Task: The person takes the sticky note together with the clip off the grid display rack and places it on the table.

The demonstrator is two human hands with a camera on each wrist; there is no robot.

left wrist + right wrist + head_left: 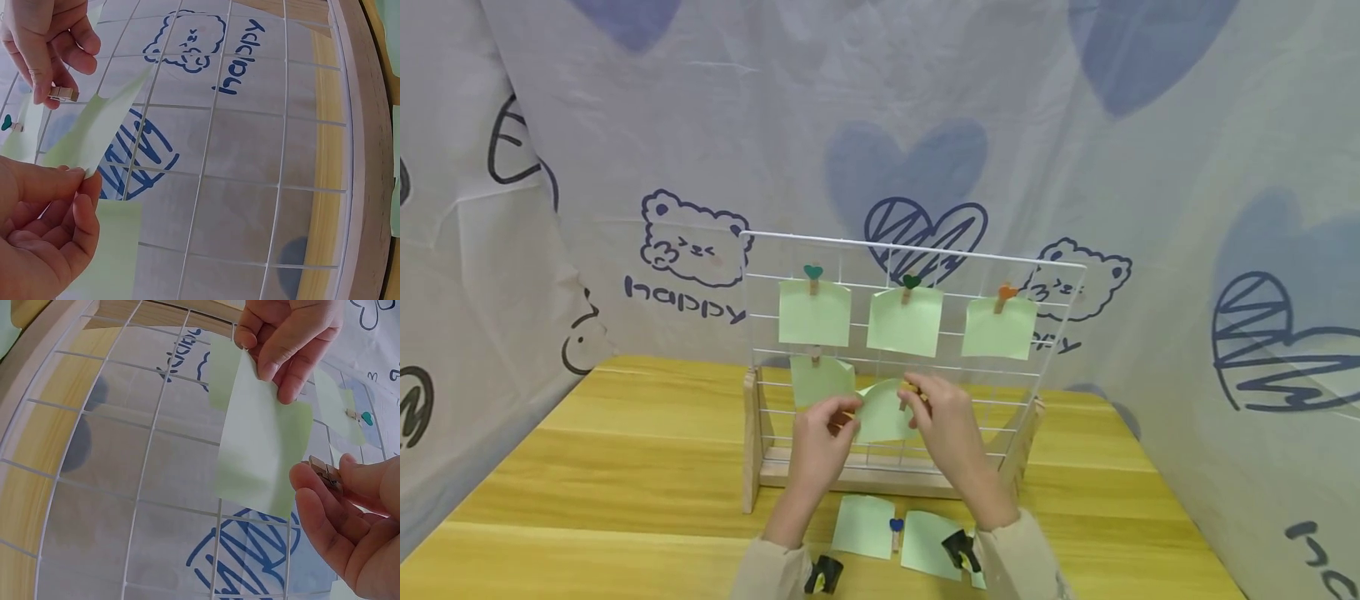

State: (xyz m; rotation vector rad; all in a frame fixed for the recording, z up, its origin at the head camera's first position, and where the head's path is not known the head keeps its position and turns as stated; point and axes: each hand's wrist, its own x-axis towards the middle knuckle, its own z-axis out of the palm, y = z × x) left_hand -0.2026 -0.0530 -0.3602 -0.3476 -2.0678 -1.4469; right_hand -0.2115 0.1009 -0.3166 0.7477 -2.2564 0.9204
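A: What's hard to make out?
B: The wooden clip [325, 474] in the right hand [947, 421]: fingers cover part of it, and I can't see any heart on it. At bottom centre-right of the head view, the right cuff [1022, 554] hides most of a note, leaving a sliver [978, 579].
A: And the fingers?
B: The left hand [823, 433] pinches the edge of a pale green note [883, 417] between thumb and forefinger; the right pinches that clip the same way.
A: Where's that note?
B: Just below centre of the head view, in front of the wire grid [842, 241], bent near its top. I can't tell whether it touches the wires.
A: Counts?
B: Four notes clipped up, three above and one lower left; one held; two on the table [625, 467], plus the sliver. Six clips visible: four up, one pinched, one blue-hearted clip [896, 533] at bottom centre.
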